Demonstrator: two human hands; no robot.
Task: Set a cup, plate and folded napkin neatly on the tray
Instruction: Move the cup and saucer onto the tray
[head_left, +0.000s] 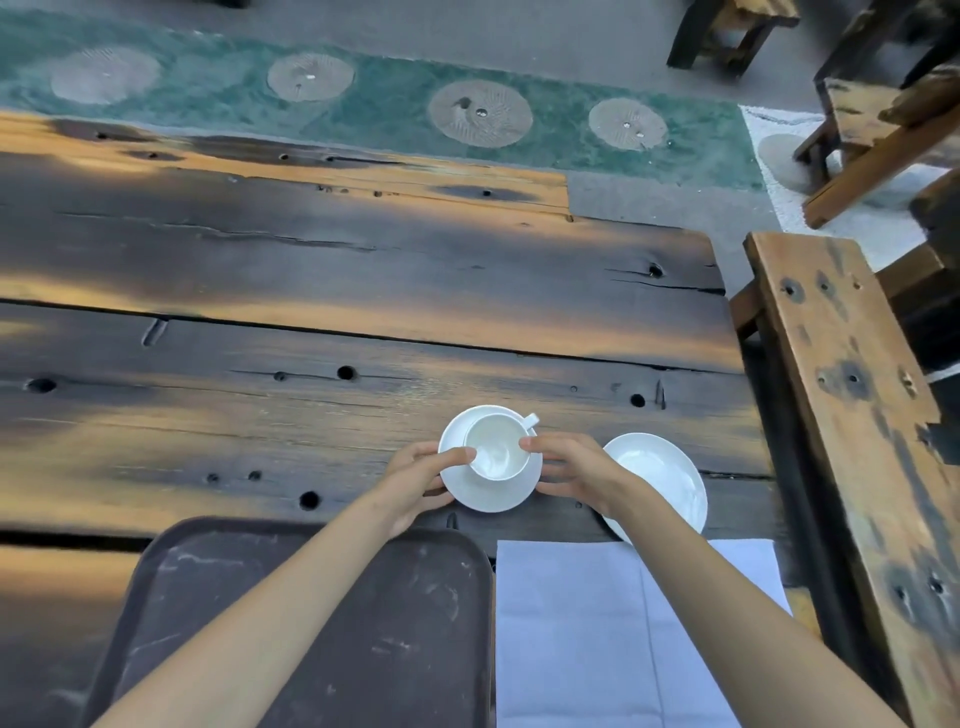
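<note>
A white cup (496, 448) stands on a white saucer (491, 493) on the dark wooden table, its handle pointing to the far right. My left hand (415, 480) holds the saucer's left edge with the thumb on the cup's rim. From the other side my right hand (571, 470) grips the saucer, its thumb touching the cup's rim too. A white plate (662, 478) lies just right of the saucer, partly under my right forearm. Near me, a pale napkin (582, 639) lies flat beside the dark brown tray (405, 623), which holds nothing.
The wooden table (311, 322) stretches far and left. A wooden bench (852, 415) runs along the table's right side. More wooden stools (883, 130) stand at the far right on the floor.
</note>
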